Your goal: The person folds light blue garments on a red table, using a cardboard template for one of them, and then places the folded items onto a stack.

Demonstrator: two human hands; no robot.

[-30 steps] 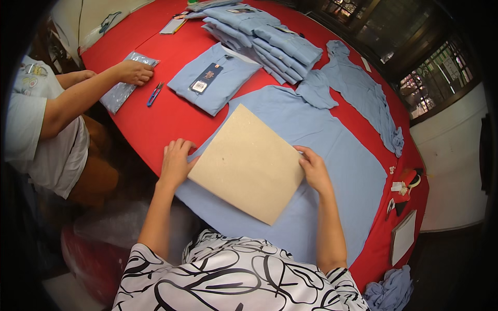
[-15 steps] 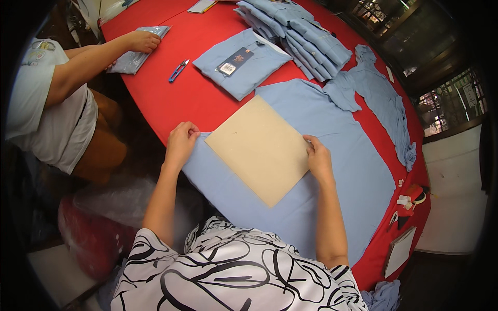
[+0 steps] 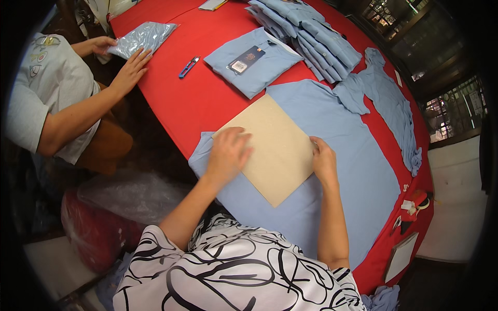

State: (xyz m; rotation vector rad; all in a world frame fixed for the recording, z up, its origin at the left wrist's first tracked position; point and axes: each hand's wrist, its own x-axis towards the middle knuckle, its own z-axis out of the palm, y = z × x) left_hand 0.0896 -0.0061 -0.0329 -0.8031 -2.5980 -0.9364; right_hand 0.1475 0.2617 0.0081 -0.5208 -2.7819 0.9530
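A square beige cardboard sheet (image 3: 277, 147) lies turned cornerwise on a light blue garment (image 3: 358, 160) spread over the table. My right hand (image 3: 324, 159) pinches the sheet's right corner, thumb and fingers closed on it. Over the sheet's left edge is my left hand (image 3: 228, 153), slightly blurred, fingers stretched out and apart with nothing in them. Whether its palm touches the cardboard cannot be made out. The garment's left edge, beyond that hand, lies loose at the table's edge.
On the red-covered table (image 3: 171, 109) are a folded blue shirt (image 3: 275, 67) with a dark tag, stacked shirts (image 3: 316, 39), a crumpled garment (image 3: 386, 98), blue thread snips (image 3: 189, 67) and a tape roll (image 3: 424, 203). At left, a co-worker (image 3: 67, 98) handles a bagged garment (image 3: 145, 39).
My left hand has let go of the garment's left edge and moved right onto the cardboard, fingers opening. My right hand keeps its corner. The co-worker's hands have shifted on the bag.
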